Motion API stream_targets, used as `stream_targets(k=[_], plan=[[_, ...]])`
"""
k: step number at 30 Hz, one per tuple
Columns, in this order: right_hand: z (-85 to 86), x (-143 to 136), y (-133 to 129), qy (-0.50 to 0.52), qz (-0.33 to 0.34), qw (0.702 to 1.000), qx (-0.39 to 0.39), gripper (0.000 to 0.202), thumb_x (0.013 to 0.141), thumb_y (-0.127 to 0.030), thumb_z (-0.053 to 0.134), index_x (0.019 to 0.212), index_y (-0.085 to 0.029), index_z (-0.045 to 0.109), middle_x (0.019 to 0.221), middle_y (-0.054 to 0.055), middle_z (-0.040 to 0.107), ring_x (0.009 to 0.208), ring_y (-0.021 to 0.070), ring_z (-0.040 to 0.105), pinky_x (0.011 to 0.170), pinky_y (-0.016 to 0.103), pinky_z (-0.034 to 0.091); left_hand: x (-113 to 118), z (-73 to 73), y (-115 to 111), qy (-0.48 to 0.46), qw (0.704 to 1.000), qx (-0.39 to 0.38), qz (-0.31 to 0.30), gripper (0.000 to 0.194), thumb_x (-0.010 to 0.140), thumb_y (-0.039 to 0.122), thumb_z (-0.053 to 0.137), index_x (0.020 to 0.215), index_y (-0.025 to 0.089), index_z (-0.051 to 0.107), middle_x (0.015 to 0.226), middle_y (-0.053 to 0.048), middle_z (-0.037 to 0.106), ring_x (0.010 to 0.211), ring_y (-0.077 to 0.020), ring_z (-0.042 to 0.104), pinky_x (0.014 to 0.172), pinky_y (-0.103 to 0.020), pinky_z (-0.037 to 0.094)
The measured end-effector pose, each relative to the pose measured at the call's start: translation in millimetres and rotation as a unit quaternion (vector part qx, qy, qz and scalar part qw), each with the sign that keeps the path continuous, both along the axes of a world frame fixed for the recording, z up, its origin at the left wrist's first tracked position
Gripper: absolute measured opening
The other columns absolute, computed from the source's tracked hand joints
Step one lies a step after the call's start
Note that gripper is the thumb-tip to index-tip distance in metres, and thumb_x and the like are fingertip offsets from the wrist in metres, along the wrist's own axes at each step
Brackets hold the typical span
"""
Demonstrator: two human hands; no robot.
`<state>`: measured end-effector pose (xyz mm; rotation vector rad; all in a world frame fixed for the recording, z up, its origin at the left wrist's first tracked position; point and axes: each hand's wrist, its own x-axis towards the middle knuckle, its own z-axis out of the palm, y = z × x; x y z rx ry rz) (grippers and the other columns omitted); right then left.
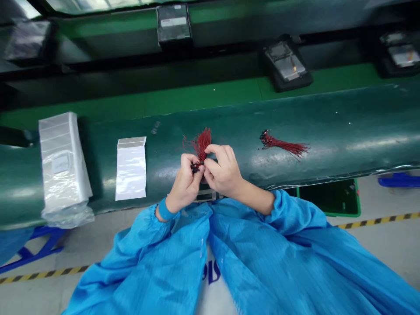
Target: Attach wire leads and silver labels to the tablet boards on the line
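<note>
A bundle of thin red wires (202, 144) with small black ends is between my two hands, above the near edge of the green bench. My left hand (188, 177), with a blue band at the wrist, is closed around the bundle near its black ends. From the right, my right hand (223, 170) pinches at the same bundle with thumb and fingers. The wires fan out away from me, a few straying left. A second bundle of red wires (284, 144) lies on the bench to the right, black ends pointing left.
On the green bench (328, 127), a white flat bag (131, 170) lies left of my hands. Farther left is a stack of clear plastic bags (62, 162). Black devices (287, 63) stand along the strip behind. A green crate (331, 199) sits below the bench edge.
</note>
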<state>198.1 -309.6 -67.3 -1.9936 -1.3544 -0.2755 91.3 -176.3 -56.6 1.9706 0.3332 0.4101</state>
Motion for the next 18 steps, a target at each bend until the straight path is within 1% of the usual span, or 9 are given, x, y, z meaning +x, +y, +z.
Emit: stream_targets(k=[1,3,5,6,8,11,15,18], plan=[[-1.7,3,0,0.011,0.01,1.0,0.007,0.026,0.101,-0.022,0.049,0.085,-0.018,0.068,0.126,0.016,0.061,0.106,0.0288,0.05,0.087,0.045,0.042,1,0.0,-1,0.012,0.999,-0.04,-0.003,0.027,0.096,0.037,0.067,0.101,0.023,0.045,0.084,0.002,0.053,0.065,-0.0117,0.055,0.058,-0.023,0.046],[-4.9,9,0,0.049,0.024,0.998,0.024,0.02,0.097,-0.019,0.053,0.082,-0.019,0.067,0.128,0.015,0.058,0.11,0.0281,0.05,0.09,0.044,0.044,4,-1.3,-3,0.042,0.987,-0.156,-0.006,0.032,0.091,0.036,0.072,0.097,0.025,0.042,0.072,0.006,0.052,0.054,-0.0115,0.054,0.05,-0.021,0.042],[-7.4,14,0,0.095,0.022,0.995,0.029,0.014,0.091,-0.016,0.058,0.08,-0.019,0.066,0.127,0.014,0.055,0.113,0.0277,0.05,0.093,0.043,0.045,8,-4.2,-6,0.06,0.958,-0.28,0.0,0.037,0.089,0.036,0.073,0.094,0.026,0.038,0.061,0.01,0.047,0.043,-0.0103,0.048,0.043,-0.019,0.034],[-8.6,16,1,0.114,0.012,0.993,0.025,0.012,0.089,-0.015,0.059,0.079,-0.019,0.065,0.126,0.013,0.054,0.113,0.0276,0.05,0.094,0.043,0.046,9,-5.8,-8,0.061,0.943,-0.328,0.006,0.039,0.088,0.035,0.074,0.094,0.026,0.037,0.059,0.011,0.046,0.039,-0.0089,0.043,0.04,-0.018,0.03],[-11.1,18,2,0.136,-0.02,0.99,0.012,0.011,0.086,-0.014,0.059,0.078,-0.02,0.062,0.119,0.012,0.053,0.11,0.0272,0.05,0.093,0.043,0.045,13,-8.6,-10,0.051,0.918,-0.392,0.022,0.041,0.084,0.033,0.077,0.094,0.027,0.038,0.061,0.012,0.05,0.036,-0.0053,0.034,0.038,-0.015,0.025],[-16.1,20,4,0.138,-0.06,0.989,0.001,0.01,0.085,-0.012,0.057,0.079,-0.021,0.058,0.108,0.011,0.053,0.103,0.0262,0.049,0.088,0.042,0.043,18,-9.4,-13,0.041,0.893,-0.448,0.031,0.043,0.082,0.032,0.081,0.095,0.026,0.04,0.067,0.01,0.058,0.036,-0.0023,0.027,0.037,-0.014,0.02],[-23.8,31,3,0.123,-0.112,0.986,0.003,0.013,0.08,-0.01,0.055,0.077,-0.021,0.051,0.1,0.009,0.052,0.098,0.0258,0.047,0.086,0.042,0.04,17,-5.8,-12,0.021,0.878,-0.476,0.037,0.039,0.085,0.033,0.08,0.098,0.027,0.043,0.063,0.01,0.053,0.038,-0.0029,0.026,0.04,-0.013,0.02],[-27.7,42,2,0.137,-0.13,0.982,0.0,0.016,0.079,-0.009,0.054,0.075,-0.022,0.045,0.099,0.009,0.051,0.098,0.0254,0.047,0.087,0.042,0.04,13,-4.2,-9,0.03,0.877,-0.479,0.017,0.04,0.086,0.035,0.082,0.096,0.027,0.044,0.062,0.01,0.05,0.039,-0.0027,0.026,0.041,-0.013,0.021]])
